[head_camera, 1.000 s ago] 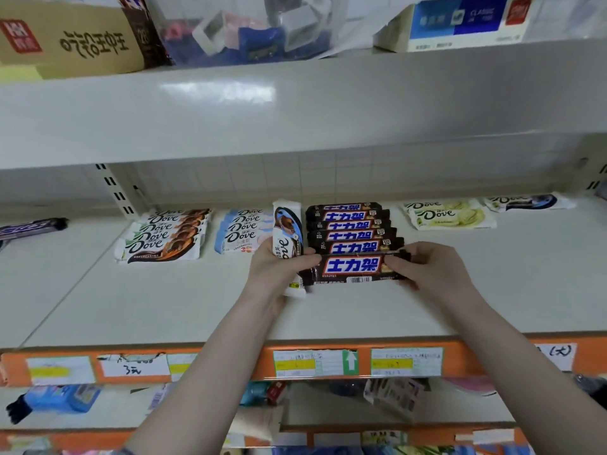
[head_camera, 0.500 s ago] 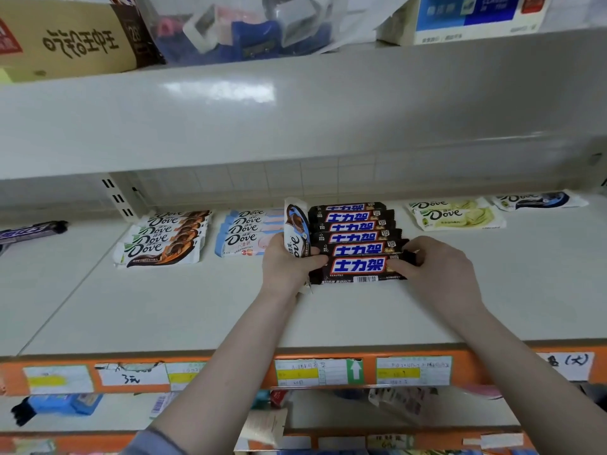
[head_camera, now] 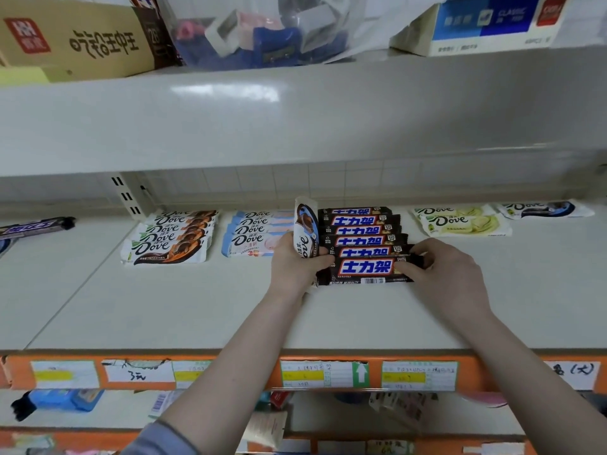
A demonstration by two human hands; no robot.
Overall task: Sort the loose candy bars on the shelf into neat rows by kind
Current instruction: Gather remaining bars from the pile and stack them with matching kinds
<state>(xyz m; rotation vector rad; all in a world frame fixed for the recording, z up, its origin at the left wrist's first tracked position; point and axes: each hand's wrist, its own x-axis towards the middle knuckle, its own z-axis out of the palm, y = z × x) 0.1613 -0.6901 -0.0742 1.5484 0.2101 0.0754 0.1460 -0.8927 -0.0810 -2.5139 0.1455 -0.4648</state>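
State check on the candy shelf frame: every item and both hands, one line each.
Snickers bars: overlapping row, squared between both hands.
Front Snickers bar: flat, pinched at both ends.
Blue-and-white Dove bar: upright, held in left hand.
Right hand: pinching front bar's right end.
Brown Dove bars: neat overlapping row.
Pink Dove bars: neat overlapping row.
Green Dove bars: two, overlapping.
Dove bar, far right: lying alone.

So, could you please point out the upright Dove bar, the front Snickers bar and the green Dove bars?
upright Dove bar [head_camera: 306, 228]: head view, wrapper's upper half.
front Snickers bar [head_camera: 366, 267]: head view, blue logo.
green Dove bars [head_camera: 460, 221]: head view, front wrapper.
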